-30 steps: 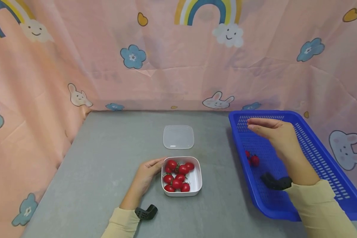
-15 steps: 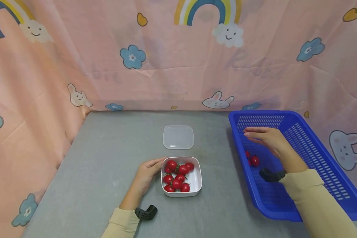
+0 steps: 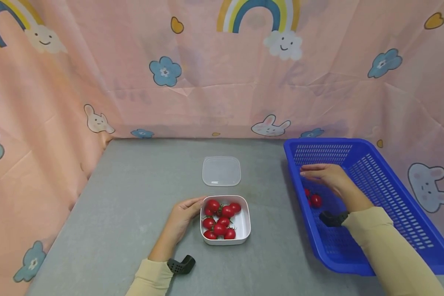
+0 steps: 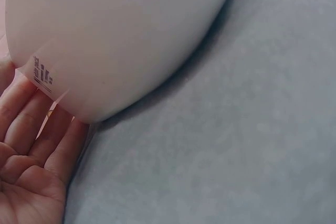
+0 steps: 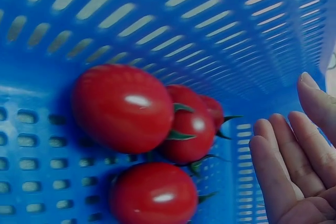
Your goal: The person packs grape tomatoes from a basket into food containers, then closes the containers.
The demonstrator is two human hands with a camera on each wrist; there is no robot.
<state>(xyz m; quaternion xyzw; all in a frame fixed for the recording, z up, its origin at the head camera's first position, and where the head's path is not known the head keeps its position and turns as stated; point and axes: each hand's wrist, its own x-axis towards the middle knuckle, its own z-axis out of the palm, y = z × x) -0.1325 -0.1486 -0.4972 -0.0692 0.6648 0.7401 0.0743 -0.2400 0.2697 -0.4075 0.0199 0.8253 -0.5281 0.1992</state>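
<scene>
Your right hand [image 3: 327, 176] hangs, fingers straight and holding nothing, over the blue basket [image 3: 306, 220] at right, where a nudge could roll the smooth tomatoes [image 3: 316, 201], and your left hand [image 3: 181, 216], its extended fingers just touching the white box [image 3: 243, 224] at lower centre, could let it slide.

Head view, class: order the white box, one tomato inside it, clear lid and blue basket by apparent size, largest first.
1. Blue basket
2. White box
3. Clear lid, which lies farther from the camera
4. One tomato
</scene>
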